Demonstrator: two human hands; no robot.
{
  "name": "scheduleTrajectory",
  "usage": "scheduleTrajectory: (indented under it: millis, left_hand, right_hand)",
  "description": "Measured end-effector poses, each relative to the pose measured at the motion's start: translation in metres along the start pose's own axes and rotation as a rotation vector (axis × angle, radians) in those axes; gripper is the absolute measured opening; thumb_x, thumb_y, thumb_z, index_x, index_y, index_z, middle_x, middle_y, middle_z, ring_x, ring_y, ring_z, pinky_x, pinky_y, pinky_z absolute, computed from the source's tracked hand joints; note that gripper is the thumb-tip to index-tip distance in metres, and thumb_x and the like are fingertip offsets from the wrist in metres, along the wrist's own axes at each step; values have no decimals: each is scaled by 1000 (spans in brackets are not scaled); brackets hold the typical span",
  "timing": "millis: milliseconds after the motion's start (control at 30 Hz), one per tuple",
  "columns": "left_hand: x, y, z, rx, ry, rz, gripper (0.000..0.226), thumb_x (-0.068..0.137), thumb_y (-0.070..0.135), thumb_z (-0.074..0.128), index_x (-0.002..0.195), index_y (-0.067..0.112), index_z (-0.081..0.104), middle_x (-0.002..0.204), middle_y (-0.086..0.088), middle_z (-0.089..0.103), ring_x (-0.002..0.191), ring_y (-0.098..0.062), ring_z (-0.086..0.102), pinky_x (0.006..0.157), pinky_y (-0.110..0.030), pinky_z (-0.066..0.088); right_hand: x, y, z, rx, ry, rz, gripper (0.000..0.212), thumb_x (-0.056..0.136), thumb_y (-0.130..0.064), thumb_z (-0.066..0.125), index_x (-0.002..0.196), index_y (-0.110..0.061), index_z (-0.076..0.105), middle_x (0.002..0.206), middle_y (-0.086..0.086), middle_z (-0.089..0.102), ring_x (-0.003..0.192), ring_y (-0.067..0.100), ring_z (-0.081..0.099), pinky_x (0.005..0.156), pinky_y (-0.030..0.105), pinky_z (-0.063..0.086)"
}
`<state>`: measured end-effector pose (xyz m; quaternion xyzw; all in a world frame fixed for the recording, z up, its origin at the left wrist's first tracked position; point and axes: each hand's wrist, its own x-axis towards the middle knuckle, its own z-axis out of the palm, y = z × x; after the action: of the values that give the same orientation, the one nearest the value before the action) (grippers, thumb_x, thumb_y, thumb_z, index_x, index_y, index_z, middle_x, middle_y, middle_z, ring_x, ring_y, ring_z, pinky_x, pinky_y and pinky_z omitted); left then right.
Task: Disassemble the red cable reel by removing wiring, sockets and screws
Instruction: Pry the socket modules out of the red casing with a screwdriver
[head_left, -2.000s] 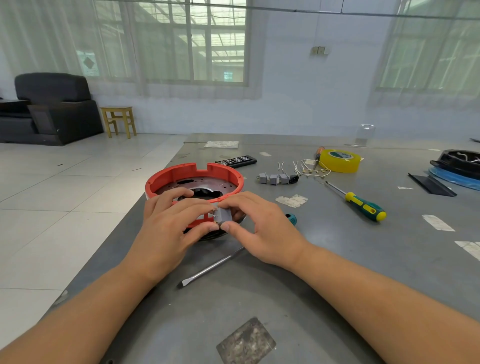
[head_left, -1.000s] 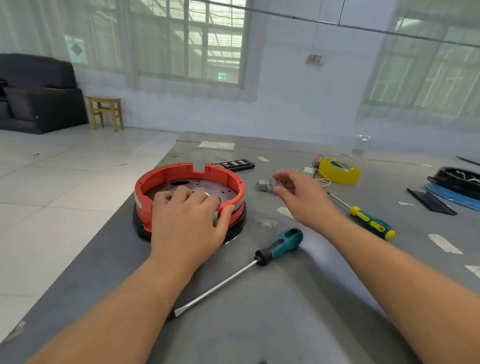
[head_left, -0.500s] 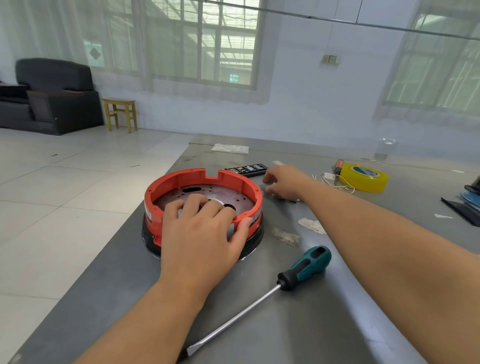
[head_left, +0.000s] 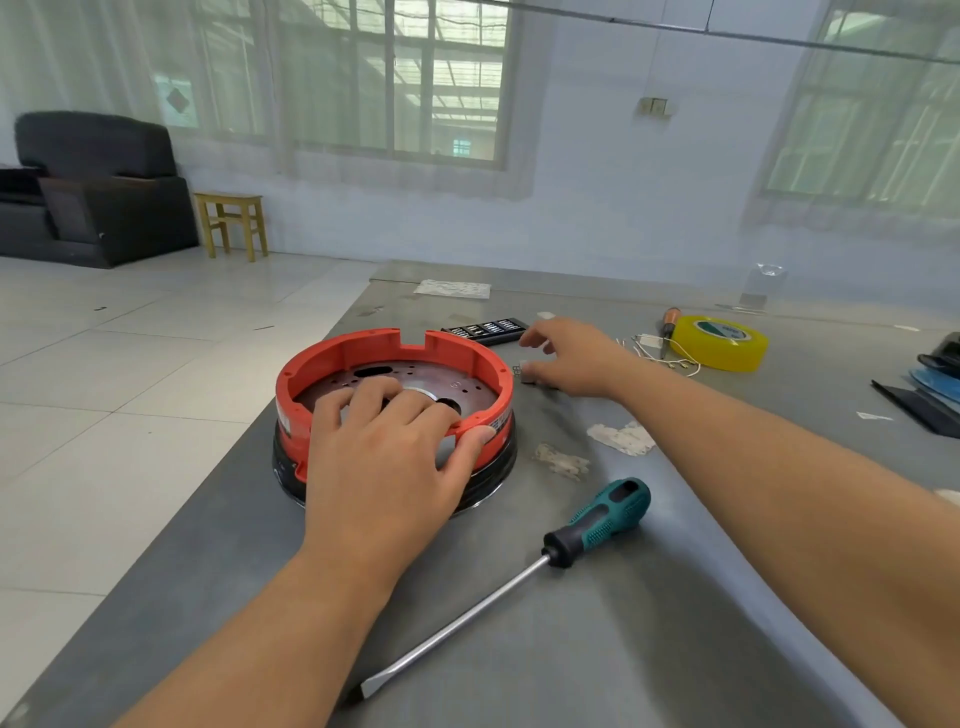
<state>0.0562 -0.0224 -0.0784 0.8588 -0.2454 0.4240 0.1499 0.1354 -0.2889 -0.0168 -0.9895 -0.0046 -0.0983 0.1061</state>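
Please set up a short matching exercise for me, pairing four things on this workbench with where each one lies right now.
Things:
1. red cable reel
2. green-handled screwdriver
3. yellow tape roll
4. black bit case

Places:
A. far right part of the table, beside loose white wires
B. under the left hand, at the table's left edge
C. just behind the reel, left of the right hand
D. near the front, between the two forearms

Pairs: 1-B, 2-D, 3-A, 4-C
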Motion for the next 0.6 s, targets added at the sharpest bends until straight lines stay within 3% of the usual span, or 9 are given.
scheduleTrajectory:
  millis: [133, 200, 300, 367, 467, 600]
  left_hand:
    - [0, -1, 0, -10, -6, -1, 41, 98, 55, 59, 90, 22, 83, 90, 4, 79, 110, -31, 66, 98, -49, 39]
    - [0, -2, 1, -18, 0, -1, 42, 98, 56, 58, 88, 23, 82, 90, 5, 78, 114, -31, 64, 101, -50, 35]
    - [-1, -5, 1, -15, -13, 2, 44, 99, 59, 55, 87, 26, 81, 93, 7, 78, 120, -28, 60, 104, -49, 32]
    - [-1, -7, -1, -19, -24, 8, 43, 98, 60, 55, 88, 26, 80, 96, 7, 78, 123, -28, 57, 104, -50, 31]
    - [-5, -11, -5, -66, -43, -5, 44, 95, 63, 53, 98, 27, 80, 104, 6, 77, 128, -30, 55, 106, -51, 31]
    - [-11, -20, -15, -128, -121, -60, 50, 94, 66, 46, 113, 32, 77, 120, 6, 73, 137, -27, 47, 113, -47, 23]
  right_hand:
    - [-68, -13, -6, 114, 157, -116, 26, 99, -41, 62, 120, -26, 68, 115, -13, 66, 101, -1, 57, 86, 14, 43]
    - [-111, -21, 0, 167, 238, -193, 25, 101, -41, 58, 113, -24, 71, 107, -13, 67, 97, -2, 57, 84, 8, 40]
    - [-168, -33, 13, -20, 335, -318, 40, 103, -51, 41, 105, -24, 71, 101, -9, 69, 95, 12, 62, 86, 31, 46]
    - [-192, -38, 16, -93, 306, -382, 45, 103, -57, 39, 110, -27, 71, 106, -9, 71, 99, 15, 63, 88, 36, 47]
    - [-204, -38, 18, -90, 124, -444, 44, 100, -63, 43, 124, -33, 65, 119, -11, 65, 112, 10, 57, 99, 33, 42]
    - [-203, -32, 23, 68, 85, -433, 28, 100, -46, 58, 122, -32, 67, 118, -9, 58, 116, 9, 50, 110, 37, 33]
